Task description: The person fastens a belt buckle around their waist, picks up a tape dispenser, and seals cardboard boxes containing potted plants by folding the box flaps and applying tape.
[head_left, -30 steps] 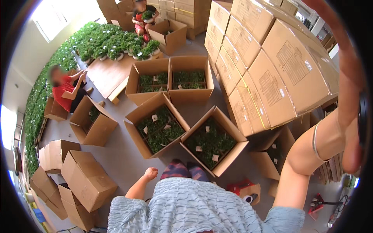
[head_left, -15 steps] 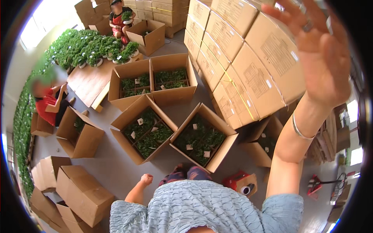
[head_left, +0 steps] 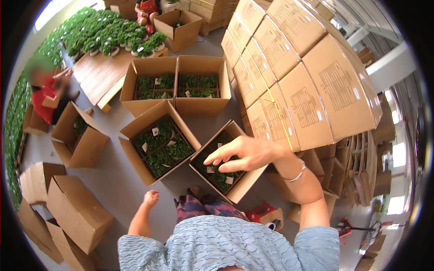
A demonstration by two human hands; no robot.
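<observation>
My right hand [head_left: 246,152] hovers over an open cardboard box [head_left: 249,185] of green plants, holding nothing, its fingers stretched and apart. It hides part of the plants. My left hand [head_left: 152,198] hangs low at my left side, its fingers curled in and nothing seen in them. Nearest to it is another open carton [head_left: 134,157], divided inside, with leafy green plants [head_left: 159,163] bearing small white tags. Two more open boxes of plants, a left one [head_left: 131,74] and a right one [head_left: 224,74], stand side by side beyond.
Tall stacked, strapped cartons [head_left: 307,97] rise at the right. Tipped cartons [head_left: 79,212] lie at the left. A low wooden platform [head_left: 101,77] bears potted plants [head_left: 101,34]. One co-worker in red [head_left: 43,101] sits at left, another [head_left: 147,9] at the back. A red box [head_left: 260,212] lies near my legs.
My right hand has come down from high at the right to above the near right box, still open. My left hand stays low. The view has shifted, showing more of the right side.
</observation>
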